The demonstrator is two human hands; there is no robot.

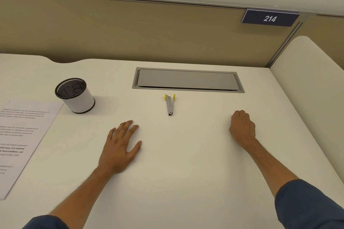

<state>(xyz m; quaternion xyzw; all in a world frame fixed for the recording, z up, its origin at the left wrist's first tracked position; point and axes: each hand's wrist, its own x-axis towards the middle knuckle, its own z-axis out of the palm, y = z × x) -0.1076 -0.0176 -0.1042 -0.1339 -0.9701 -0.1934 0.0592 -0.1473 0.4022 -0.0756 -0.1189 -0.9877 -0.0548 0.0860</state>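
A small grey staple remover with yellow grips (170, 104) lies on the white desk (186, 163), between and a little beyond both hands. My left hand (121, 147) rests flat on the desk with fingers spread, below and left of the tool. My right hand (242, 126) rests on the desk to the right with its fingers curled under; nothing shows in it. Neither hand touches the staple remover.
A mesh pen cup (75, 95) stands at the left, beside a printed paper sheet (22, 135) at the left edge. A grey cable hatch (188, 80) is set into the desk behind the tool. A beige partition with a "214" sign (270, 18) rises behind; a white divider (307, 80) stands right.
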